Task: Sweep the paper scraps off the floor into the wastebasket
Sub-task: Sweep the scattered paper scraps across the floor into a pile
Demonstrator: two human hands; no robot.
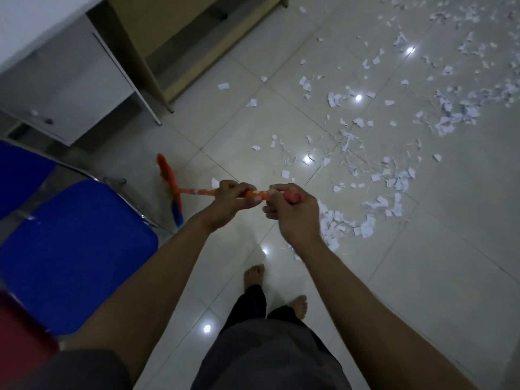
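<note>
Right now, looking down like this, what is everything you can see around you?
Paper scraps: many, white, strewn over the floor ahead and to the right.
Broom: one, orange handle, orange-and-blue head, left of the hands.
Chairs: two, blue seats, at left.
Cabinet: one, grey, upper left.
Wooden furniture: one, beige, top centre.
Red thing: one, blurred, bottom-left corner.
Floor: pale glossy tiles.
Wastebasket: none in view.
Left hand: grips the broom handle.
Right hand: grips the handle's end.
Feet: two, bare, on the floor.
</note>
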